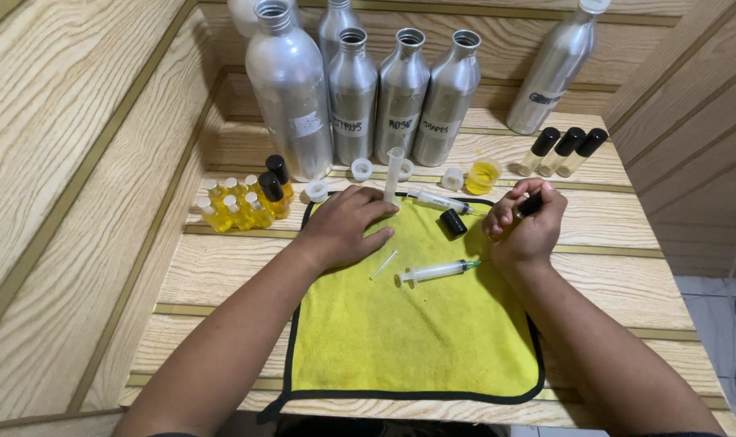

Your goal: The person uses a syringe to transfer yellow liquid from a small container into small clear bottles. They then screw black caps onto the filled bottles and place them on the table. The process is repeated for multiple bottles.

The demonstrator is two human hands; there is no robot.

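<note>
Yellow cloth [400, 340] with a black edge covers the wooden table [222, 283], probably so that drops of oil are caught and small parts do not roll away. The right hand [526, 222] is curled closed around a small roll-on bottle [531, 205], of which only the black cap shows between the fingers; the hand is lifted a little above the cloth, perhaps to press or turn the cap firmly. The left hand [344, 226] lies flat and spread on the cloth and holds nothing; its fingertips are just beside the foot of a clear plastic tube [394, 172] that stands upright, so it seems to steady the cloth or the tube.

Between the two hands, below the grip of the right one, a syringe [437, 271] lies on the cloth with its tip toward that hand, easy to take. A second syringe [441, 201] and a loose black cap [453, 222] lie just left of the gripping hand. Beyond it, three finished small bottles [562, 150] lie side by side. Far from it, past the left hand, a group of filled yellow bottles [242, 202] stands, and tall aluminium bottles [360, 89] stand at the back with open necks, their white stoppers [361, 168] set down in front.
</note>
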